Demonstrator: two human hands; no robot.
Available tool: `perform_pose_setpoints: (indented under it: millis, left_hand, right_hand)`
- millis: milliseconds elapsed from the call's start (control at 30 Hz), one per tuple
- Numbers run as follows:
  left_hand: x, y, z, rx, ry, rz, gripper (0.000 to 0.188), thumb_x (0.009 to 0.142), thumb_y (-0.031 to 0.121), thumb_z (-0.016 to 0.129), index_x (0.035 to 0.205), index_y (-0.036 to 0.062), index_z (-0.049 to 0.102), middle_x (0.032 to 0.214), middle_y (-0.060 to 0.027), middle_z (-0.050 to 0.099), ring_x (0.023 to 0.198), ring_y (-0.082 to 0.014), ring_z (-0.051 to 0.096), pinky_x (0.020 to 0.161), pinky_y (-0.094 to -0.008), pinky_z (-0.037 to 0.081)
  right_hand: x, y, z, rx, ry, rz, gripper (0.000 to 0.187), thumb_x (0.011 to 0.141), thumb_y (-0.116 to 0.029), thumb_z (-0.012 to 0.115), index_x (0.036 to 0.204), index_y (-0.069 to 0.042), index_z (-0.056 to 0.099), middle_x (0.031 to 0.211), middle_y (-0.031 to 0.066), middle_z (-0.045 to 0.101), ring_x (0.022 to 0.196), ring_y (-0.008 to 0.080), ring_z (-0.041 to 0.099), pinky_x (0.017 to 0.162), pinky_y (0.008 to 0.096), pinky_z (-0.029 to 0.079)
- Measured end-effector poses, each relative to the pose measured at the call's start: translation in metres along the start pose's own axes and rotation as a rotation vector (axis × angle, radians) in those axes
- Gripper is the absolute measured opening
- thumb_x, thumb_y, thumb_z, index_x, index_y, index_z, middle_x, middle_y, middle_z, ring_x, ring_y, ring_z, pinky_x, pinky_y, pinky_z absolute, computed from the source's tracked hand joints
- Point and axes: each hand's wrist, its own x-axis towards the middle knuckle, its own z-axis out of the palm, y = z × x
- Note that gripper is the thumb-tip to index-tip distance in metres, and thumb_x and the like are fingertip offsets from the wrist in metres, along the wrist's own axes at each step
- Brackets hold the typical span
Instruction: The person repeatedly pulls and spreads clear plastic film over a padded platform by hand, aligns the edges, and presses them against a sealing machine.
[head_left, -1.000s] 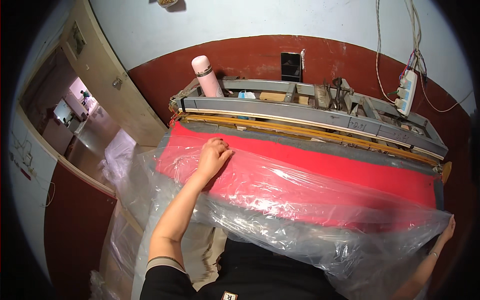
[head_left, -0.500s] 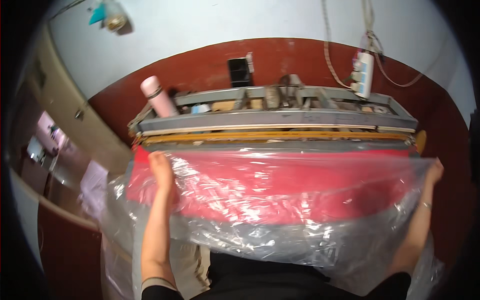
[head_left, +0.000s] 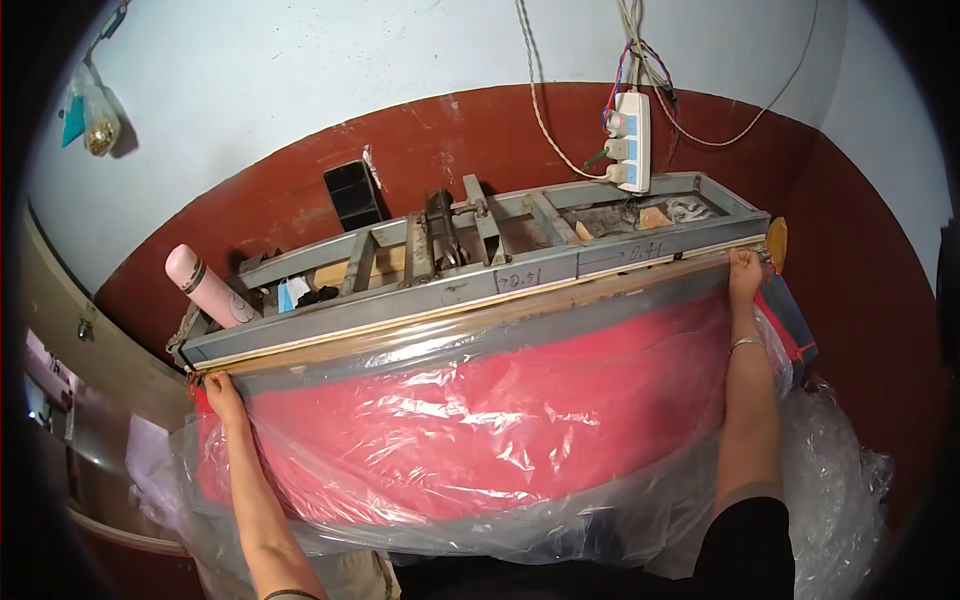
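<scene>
At the far left a pink flask (head_left: 207,288) leans against the end of a long grey metal frame machine (head_left: 480,275), well above the left hand (head_left: 222,395). That hand sits at the machine's left end, just under the wooden strip (head_left: 450,318) that runs along its front edge; its grip is closed on the upper left corner of the clear plastic bag (head_left: 470,430), with the fingers curled over the film so that the corner lies inside the hand. From there the bag stretches rightward across the whole width between the two arms, its top edge lying along the wooden strip and the grey bar, and the red fabric (head_left: 480,420) inside it fills most of the bag below both hands. Loose film bunches and sags toward the lower edge near the person's body. A black phone (head_left: 352,195) stands against the dark red wall behind the machine, and farther right a white power strip (head_left: 632,142) hangs on its cables. At the machine's right end the right hand (head_left: 745,272) pinches the bag's upper right corner, its grip closed on the film, right against the strip.
</scene>
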Motion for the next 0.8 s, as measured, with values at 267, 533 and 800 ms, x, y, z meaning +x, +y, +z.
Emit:
perform_pose_setpoints:
  millis: [267, 533, 800]
  left_hand:
    - [0.011, 0.003, -0.008, -0.082, 0.001, -0.149, 0.015, 0.085, 0.016, 0.059, 0.079, 0.0088, 0.047, 0.068, 0.0047, 0.044, 0.059, -0.0061, 0.038, 0.054, -0.0202, 0.033]
    - [0.0, 0.034, -0.021, -0.474, -0.111, -0.301, 0.005, 0.089, 0.014, 0.051, 0.087, 0.0101, 0.049, 0.073, 0.0033, 0.05, 0.061, -0.0051, 0.043, 0.055, -0.019, 0.035]
    - [-0.044, 0.116, -0.093, -0.229, -0.389, -0.039, 0.005, 0.086, 0.001, 0.049, 0.085, 0.0061, 0.051, 0.076, 0.0039, 0.049, 0.068, -0.0038, 0.045, 0.061, -0.018, 0.037]
  right_hand:
    - [0.005, -0.014, -0.01, 0.177, -0.011, 0.238, 0.009, 0.085, -0.012, 0.056, 0.088, -0.006, 0.05, 0.067, 0.0022, 0.053, 0.051, 0.0103, 0.049, 0.043, 0.0261, 0.04]
    - [-0.007, -0.059, -0.019, -0.005, -0.122, 0.144, 0.025, 0.089, -0.024, 0.058, 0.082, 0.0, 0.057, 0.074, 0.0021, 0.056, 0.074, 0.0121, 0.051, 0.072, 0.0265, 0.042]
    - [-0.019, -0.091, -0.096, -0.118, -0.009, 0.032, 0.029, 0.085, -0.026, 0.064, 0.094, 0.002, 0.067, 0.082, 0.0046, 0.068, 0.075, 0.0104, 0.059, 0.07, 0.0255, 0.046]
